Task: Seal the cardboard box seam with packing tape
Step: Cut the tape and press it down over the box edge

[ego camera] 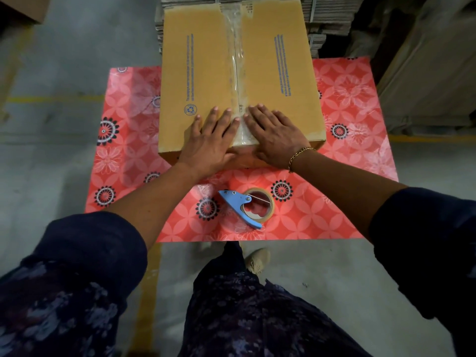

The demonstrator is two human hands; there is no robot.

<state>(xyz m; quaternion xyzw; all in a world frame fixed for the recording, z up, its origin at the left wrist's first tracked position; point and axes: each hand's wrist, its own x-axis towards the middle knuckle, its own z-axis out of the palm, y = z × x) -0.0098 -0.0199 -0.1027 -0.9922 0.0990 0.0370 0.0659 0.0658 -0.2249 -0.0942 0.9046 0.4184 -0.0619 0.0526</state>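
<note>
A brown cardboard box [201,73] with blue print lies on a table under a red flowered cloth [342,104]. A strip of clear packing tape [235,60] runs along its middle seam from the far edge to the near edge. My left hand [210,140] lies flat on the box top just left of the tape, fingers spread. My right hand [274,132] lies flat just right of it, a gold bracelet on the wrist. Both palms reach over the box's near edge. A tape roll in a blue dispenser [247,208] rests on the cloth in front of the box, untouched.
Stacks of flat cardboard [327,19] stand behind the box. More large cartons [427,73] rise at the right. Grey concrete floor with yellow lines [51,99] surrounds the table. My shoe [257,258] shows below the table's near edge.
</note>
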